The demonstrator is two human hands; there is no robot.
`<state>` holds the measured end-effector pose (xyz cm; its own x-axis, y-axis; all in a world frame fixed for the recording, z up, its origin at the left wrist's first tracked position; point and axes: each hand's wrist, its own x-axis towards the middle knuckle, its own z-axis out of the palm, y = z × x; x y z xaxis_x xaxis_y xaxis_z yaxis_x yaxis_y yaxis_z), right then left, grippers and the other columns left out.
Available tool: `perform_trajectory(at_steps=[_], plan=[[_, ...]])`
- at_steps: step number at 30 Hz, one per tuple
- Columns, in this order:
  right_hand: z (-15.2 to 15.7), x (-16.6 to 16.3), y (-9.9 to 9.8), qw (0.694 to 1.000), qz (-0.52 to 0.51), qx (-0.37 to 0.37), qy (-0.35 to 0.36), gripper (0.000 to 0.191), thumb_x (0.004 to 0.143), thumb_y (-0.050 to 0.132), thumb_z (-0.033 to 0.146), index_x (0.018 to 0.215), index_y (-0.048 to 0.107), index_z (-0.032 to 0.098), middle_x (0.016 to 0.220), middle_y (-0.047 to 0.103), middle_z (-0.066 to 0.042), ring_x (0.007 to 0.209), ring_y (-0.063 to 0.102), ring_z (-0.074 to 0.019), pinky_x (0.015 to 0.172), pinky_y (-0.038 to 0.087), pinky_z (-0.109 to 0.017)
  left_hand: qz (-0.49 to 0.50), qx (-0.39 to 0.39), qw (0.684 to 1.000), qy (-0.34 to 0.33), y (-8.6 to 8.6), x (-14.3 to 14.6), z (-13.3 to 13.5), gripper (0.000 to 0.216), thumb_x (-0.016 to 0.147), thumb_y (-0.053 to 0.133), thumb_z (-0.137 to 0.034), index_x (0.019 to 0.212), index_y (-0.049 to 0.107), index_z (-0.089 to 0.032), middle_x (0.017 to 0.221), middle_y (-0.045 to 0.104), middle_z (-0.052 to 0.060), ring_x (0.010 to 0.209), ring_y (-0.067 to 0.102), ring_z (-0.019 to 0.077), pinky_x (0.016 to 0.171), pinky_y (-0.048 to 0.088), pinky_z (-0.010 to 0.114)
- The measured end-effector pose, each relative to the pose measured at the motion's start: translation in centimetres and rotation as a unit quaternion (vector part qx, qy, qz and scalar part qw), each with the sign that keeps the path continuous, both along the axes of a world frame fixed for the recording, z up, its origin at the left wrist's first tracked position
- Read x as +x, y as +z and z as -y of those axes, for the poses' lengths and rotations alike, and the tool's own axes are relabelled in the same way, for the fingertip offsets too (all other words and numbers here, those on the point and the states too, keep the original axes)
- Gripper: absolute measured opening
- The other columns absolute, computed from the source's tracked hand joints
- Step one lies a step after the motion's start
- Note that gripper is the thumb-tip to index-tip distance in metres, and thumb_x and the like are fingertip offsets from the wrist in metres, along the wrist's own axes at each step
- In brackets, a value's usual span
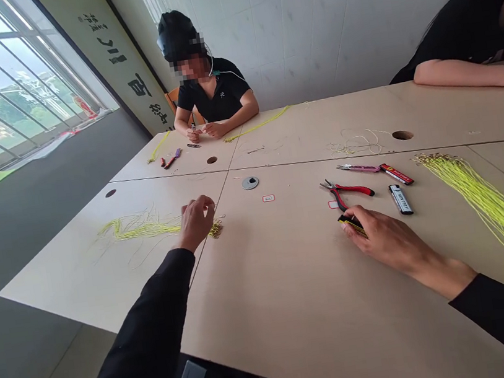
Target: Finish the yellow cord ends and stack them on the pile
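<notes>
On the pale surface (272, 330), the right grip (383, 239) is clamped on a small black piece (351, 224), with red pliers (348, 190) just beyond; the left grip (197, 223) hangs apart over yellow cords (145, 229), toward the window (7, 85).

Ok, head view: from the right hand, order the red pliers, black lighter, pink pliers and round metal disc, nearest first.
From the right hand:
1. Red pliers and black lighter: too close to call. Both are just ahead of the hand, pliers to the left, lighter to the right.
2. Pink pliers: farther ahead, beyond the red pliers.
3. Round metal disc: far left, mid-table.
</notes>
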<state>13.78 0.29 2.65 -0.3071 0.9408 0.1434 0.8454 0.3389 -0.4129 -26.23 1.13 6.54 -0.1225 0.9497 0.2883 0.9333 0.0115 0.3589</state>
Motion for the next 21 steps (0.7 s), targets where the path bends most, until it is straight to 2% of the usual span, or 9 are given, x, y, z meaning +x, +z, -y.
perform_trajectory(at_steps=[3, 6, 8, 12, 15, 18, 21], plan=[[0.3, -1.0, 0.6, 0.997, -0.075, -0.03, -0.013, 0.03, 0.091, 0.041, 0.04, 0.108, 0.054, 0.02, 0.075, 0.068, -0.004, 0.054, 0.06, -0.0204, 0.05, 0.037, -0.029, 0.076, 0.043, 0.996, -0.034, 0.0, 3.6, 0.5, 0.006, 0.088, 0.05, -0.02, 0.083, 0.052, -0.022, 0.085, 0.068, 0.003, 0.083, 0.062, 0.0203, 0.089, 0.043, 0.038], [0.7, -2.2, 1.3, 0.984, -0.169, -0.042, -0.026, 0.029, 0.088, 0.049, 0.037, 0.111, 0.055, 0.019, 0.072, 0.065, -0.001, 0.051, 0.054, -0.0166, 0.052, 0.039, -0.028, 0.184, 0.075, 0.974, -0.107, -0.3, 9.3, 0.8, 0.006, 0.088, 0.052, -0.021, 0.094, 0.053, -0.021, 0.084, 0.065, 0.002, 0.082, 0.06, 0.0177, 0.084, 0.044, 0.034], [1.0, -2.8, 1.6, 0.973, -0.225, -0.04, -0.03, 0.026, 0.088, 0.053, 0.035, 0.108, 0.058, 0.02, 0.069, 0.063, 0.0, 0.052, 0.054, -0.0151, 0.054, 0.04, -0.026, 0.296, 0.055, 0.941, -0.157, -0.8, 13.5, 0.8, 0.017, 0.09, 0.052, -0.021, 0.107, 0.05, -0.021, 0.079, 0.062, 0.0, 0.08, 0.059, 0.0162, 0.083, 0.044, 0.032], [1.3, -2.5, 1.2, 0.956, -0.292, -0.006, -0.025, 0.031, 0.094, 0.052, 0.04, 0.116, 0.062, 0.02, 0.073, 0.064, -0.001, 0.056, 0.053, -0.0142, 0.058, 0.043, -0.025, 0.474, -0.011, 0.845, -0.247, -2.3, 20.0, 0.3, 0.026, 0.093, 0.049, -0.023, 0.118, 0.044, -0.021, 0.075, 0.056, -0.002, 0.081, 0.059, 0.0156, 0.08, 0.043, 0.031], [1.4, -1.1, 0.3, 0.955, -0.294, 0.02, -0.033, 0.037, 0.097, 0.051, 0.043, 0.123, 0.063, 0.019, 0.086, 0.068, -0.004, 0.061, 0.055, -0.0148, 0.061, 0.044, -0.026, 0.512, -0.052, 0.808, -0.287, -3.8, 22.4, 0.0, 0.025, 0.095, 0.048, -0.026, 0.12, 0.044, -0.021, 0.077, 0.055, -0.002, 0.082, 0.058, 0.0156, 0.08, 0.042, 0.03], [1.2, 0.5, -0.4, 0.957, -0.288, 0.01, -0.035, 0.036, 0.097, 0.054, 0.046, 0.119, 0.065, 0.02, 0.083, 0.068, -0.003, 0.06, 0.052, -0.0142, 0.059, 0.043, -0.025, 0.509, -0.087, 0.803, -0.298, -4.7, 23.0, 0.1, 0.026, 0.097, 0.047, -0.028, 0.122, 0.044, -0.022, 0.077, 0.055, -0.002, 0.082, 0.057, 0.0151, 0.08, 0.041, 0.029], [1.0, 1.2, -0.5, 0.955, -0.295, -0.027, -0.019, 0.034, 0.095, 0.057, 0.047, 0.114, 0.068, 0.021, 0.076, 0.064, 0.0, 0.058, 0.048, -0.0129, 0.056, 0.04, -0.024, 0.514, -0.117, 0.794, -0.304, -5.0, 23.0, 0.4, 0.028, 0.097, 0.048, -0.029, 0.124, 0.043, -0.022, 0.079, 0.055, -0.002, 0.083, 0.057, 0.0149, 0.08, 0.042, 0.028]])
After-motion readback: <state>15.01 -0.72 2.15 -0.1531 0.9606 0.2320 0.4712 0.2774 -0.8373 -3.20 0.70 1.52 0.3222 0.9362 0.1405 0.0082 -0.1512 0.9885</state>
